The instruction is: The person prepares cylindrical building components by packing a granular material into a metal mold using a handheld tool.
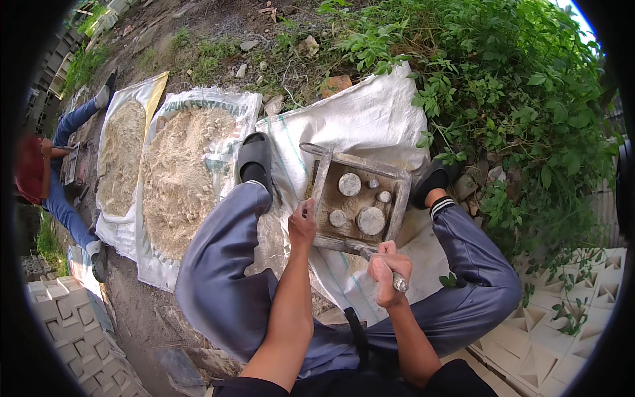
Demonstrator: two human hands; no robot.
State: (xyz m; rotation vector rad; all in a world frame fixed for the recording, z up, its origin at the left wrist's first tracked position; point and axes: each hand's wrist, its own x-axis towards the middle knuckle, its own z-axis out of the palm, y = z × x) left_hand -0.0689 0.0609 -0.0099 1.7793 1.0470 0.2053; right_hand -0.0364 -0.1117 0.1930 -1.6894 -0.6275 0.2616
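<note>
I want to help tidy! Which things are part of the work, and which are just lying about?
Part of the work:
square frame
five round pieces inside it
tool in the right hand
white sack underneath
sandy heaps, probably

Seemingly lying about:
reddish stone
grey stone

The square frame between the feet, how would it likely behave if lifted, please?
The square frame looks stiff, given its thick bars. Sandy material inside probably adds weight. The separate round pieces set in it might shift if tipped.

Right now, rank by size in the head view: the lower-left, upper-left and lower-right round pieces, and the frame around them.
1. Frame
2. Lower-right round piece
3. Upper-left round piece
4. Lower-left round piece
</note>
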